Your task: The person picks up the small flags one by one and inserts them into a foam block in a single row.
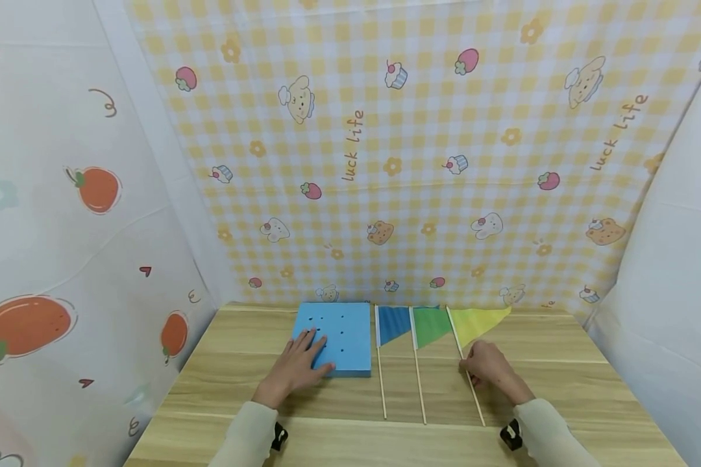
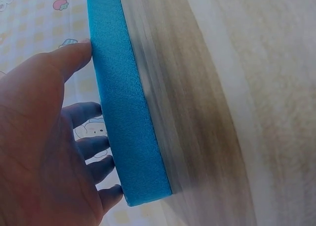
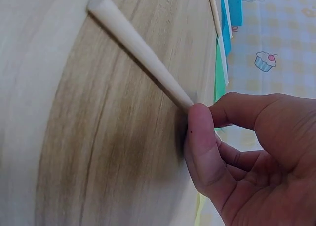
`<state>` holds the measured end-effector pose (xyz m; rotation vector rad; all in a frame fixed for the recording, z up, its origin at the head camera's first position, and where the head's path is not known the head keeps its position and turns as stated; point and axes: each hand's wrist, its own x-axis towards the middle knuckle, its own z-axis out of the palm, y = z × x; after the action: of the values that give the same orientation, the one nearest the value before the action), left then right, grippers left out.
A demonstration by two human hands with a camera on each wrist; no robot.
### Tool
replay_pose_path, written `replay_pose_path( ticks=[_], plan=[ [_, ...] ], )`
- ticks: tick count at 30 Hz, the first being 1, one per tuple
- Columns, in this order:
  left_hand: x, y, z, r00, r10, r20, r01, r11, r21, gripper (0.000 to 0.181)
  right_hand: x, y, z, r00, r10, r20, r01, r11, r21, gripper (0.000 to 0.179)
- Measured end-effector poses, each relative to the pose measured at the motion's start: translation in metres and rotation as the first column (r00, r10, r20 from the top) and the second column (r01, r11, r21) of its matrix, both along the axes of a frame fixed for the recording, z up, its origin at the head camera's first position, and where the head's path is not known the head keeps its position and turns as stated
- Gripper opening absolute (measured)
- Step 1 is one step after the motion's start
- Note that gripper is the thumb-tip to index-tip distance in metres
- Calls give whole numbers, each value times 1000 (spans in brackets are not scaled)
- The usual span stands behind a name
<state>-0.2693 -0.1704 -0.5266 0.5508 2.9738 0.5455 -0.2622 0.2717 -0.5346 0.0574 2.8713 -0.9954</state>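
A light blue foam block (image 1: 356, 324) with several small dark holes in its top lies on the table. My left hand (image 1: 296, 364) rests on it with fingers spread; the left wrist view shows the thumb and fingertips along the upper edge of the block's side (image 2: 123, 102). To the right, my right hand (image 1: 491, 364) pinches the wooden stick of a yellow pennant flag (image 1: 476, 322) below the cloth. In the right wrist view, thumb and index finger meet on that stick (image 3: 138, 48). Left of it lie a green flag (image 1: 429, 324) and a blue flag (image 1: 393, 324).
The wood-grain table (image 1: 420, 447) ends at a yellow checked cloth backdrop (image 1: 409, 259). White printed cloth (image 1: 93, 259) hangs on the left, plain white cloth (image 1: 666, 272) on the right. The flag sticks point toward the table's front.
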Motion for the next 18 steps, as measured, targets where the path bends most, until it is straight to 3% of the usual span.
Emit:
replay_pose_path(
  ticks=[9, 18],
  plan=[
    [0, 0, 1, 1000, 2, 10, -2, 1000, 6, 76, -1, 0, 3, 999, -38, 22, 40, 996, -84, 22],
    [-1, -1, -2, 1000, -14, 0, 14, 1000, 13, 77, -3, -4, 12, 997, -37, -60, 31, 994, -110, 18]
  ],
)
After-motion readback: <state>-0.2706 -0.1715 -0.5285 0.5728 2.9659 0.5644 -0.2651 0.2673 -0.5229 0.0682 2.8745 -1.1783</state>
